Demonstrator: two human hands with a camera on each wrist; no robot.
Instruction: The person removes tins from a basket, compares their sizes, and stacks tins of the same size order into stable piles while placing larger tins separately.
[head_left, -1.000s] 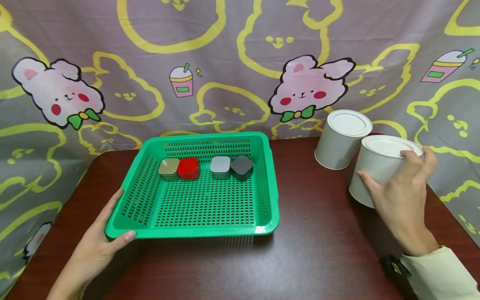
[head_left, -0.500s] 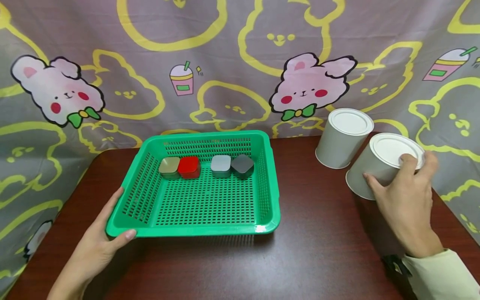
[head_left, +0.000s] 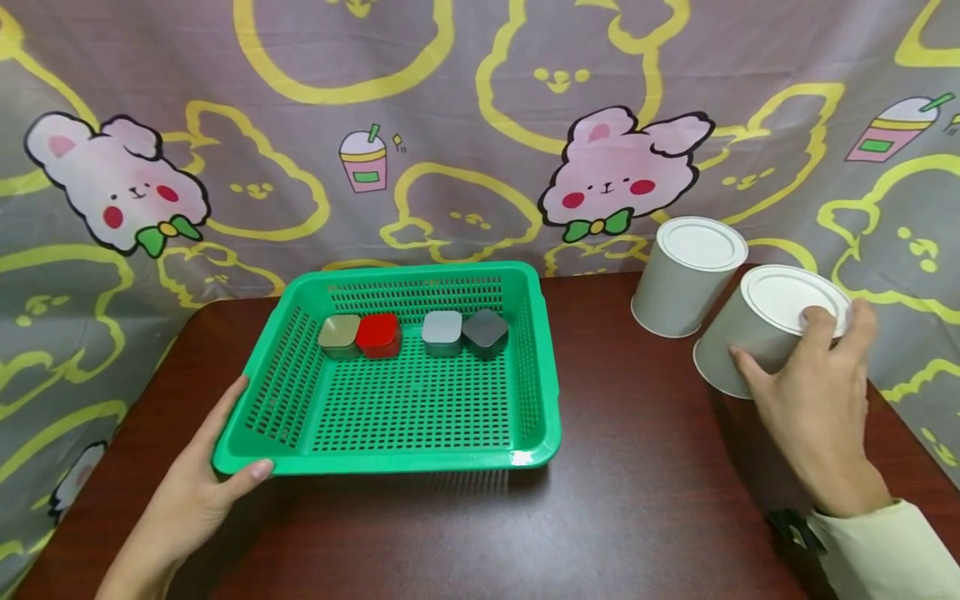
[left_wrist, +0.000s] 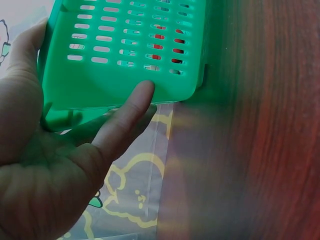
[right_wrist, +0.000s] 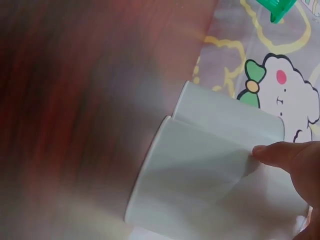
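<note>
Glossy plastic basket, smooth matt cans, shiny wood-look table, creased cloth backdrop

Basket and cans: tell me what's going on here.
A person's left grip holds the basket by its near left corner. Inside sit a tan block, a red block, a pale block and a dark block. The right grip holds the near can; whether it is fully off the table, I can't tell. The far can stands behind it.
</note>
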